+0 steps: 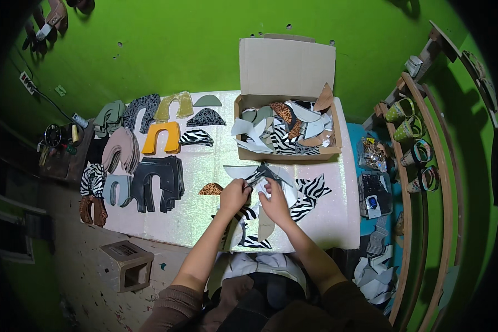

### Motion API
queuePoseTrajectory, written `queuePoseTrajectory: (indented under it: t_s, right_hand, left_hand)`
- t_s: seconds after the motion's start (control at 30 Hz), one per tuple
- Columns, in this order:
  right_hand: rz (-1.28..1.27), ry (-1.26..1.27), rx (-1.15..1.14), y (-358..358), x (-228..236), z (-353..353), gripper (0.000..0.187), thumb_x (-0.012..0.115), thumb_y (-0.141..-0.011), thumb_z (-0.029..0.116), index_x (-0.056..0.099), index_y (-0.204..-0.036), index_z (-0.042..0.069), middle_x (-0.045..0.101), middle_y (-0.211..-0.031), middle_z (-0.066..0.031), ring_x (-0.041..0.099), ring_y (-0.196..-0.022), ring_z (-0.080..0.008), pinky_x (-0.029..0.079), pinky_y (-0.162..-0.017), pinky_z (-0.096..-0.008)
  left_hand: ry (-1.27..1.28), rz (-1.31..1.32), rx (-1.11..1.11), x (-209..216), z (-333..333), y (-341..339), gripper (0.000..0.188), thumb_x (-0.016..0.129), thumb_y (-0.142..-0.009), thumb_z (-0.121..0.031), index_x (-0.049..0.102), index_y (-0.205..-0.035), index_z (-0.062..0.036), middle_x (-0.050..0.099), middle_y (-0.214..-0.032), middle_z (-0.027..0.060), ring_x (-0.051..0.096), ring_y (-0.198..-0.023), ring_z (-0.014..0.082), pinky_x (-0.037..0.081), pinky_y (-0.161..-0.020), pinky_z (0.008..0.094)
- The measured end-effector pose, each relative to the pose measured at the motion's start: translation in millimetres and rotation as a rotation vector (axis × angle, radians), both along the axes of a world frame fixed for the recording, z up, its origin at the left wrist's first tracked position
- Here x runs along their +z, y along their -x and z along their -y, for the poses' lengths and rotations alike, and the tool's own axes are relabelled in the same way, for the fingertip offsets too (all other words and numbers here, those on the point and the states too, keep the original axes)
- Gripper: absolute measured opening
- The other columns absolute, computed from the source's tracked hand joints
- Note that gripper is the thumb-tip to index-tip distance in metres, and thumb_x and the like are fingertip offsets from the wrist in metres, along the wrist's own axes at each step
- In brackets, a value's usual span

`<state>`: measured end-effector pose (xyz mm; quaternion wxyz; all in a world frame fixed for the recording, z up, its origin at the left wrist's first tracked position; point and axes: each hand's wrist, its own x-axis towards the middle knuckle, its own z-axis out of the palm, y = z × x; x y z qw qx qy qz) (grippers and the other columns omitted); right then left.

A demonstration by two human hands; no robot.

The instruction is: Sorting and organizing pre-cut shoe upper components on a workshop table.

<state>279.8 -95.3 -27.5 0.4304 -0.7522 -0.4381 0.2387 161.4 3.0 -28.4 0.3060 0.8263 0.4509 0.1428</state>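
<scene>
Over the front middle of the table, my left hand [235, 195] is closed, pinching the edge of a dark, partly striped cut piece [260, 175] of sheet material. My right hand [274, 201] is beside it, thumb and fingers apart, fingertips close to the same piece. I cannot tell whether they touch it. Pale grey and white cut pieces [285, 175] lie under and around the hands. Zebra-print pieces [310, 197] lie to the right, and another zebra-print scrap [257, 242] is near the table's front edge. A leopard-print half-moon piece [210, 189] rests left of my left hand.
An open cardboard box [288, 157] full of mixed cut pieces stands at the back. Stacks of U-shaped pieces, including black [159, 182] and orange [161, 138], cover the table's left. A wooden rack [409, 88] holding sandals [399, 110] rises at right. A stool [128, 265] is on the floor.
</scene>
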Motion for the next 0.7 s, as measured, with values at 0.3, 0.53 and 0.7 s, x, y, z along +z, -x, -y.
queuePoseTrajectory:
  t_s: [0.3,0.53,0.7]
  right_hand:
    - [-0.817,0.02,-0.124,34.5,-8.7,-31.5,0.027,0.059,-0.086,0.005,0.051,-0.111,0.002,0.057,-0.094,-0.0058,0.054,-0.08,-0.0114,0.045,-0.066,-0.0229]
    - [-0.308,0.036,0.369,62.2,13.3,-55.0,0.012,0.051,-0.084,0.001,0.054,-0.095,0.001,0.057,-0.079,-0.0057,0.052,-0.07,-0.0111,0.043,-0.065,-0.0254]
    - [-0.155,0.061,0.346,71.4,11.8,-63.8,0.013,0.054,-0.082,0.003,0.056,-0.095,0.001,0.06,-0.094,-0.0151,0.059,-0.088,-0.0289,0.046,-0.076,-0.0344]
  left_hand:
    - [0.73,0.378,-0.005,23.3,-3.4,59.8,0.032,0.069,-0.082,-0.015,0.057,-0.105,0.0034,0.061,-0.082,0.0024,0.056,-0.073,0.0077,0.045,-0.067,0.0211]
    - [0.959,0.572,-0.005,14.5,-41.5,111.3,0.027,0.059,-0.09,-0.016,0.055,-0.112,0.0002,0.062,-0.098,0.0065,0.061,-0.087,0.0115,0.05,-0.075,0.0226]
    - [1.178,0.522,0.077,8.0,-45.4,126.8,0.026,0.05,-0.094,-0.012,0.054,-0.114,0.0046,0.062,-0.106,0.0127,0.064,-0.094,0.0172,0.053,-0.08,0.0243]
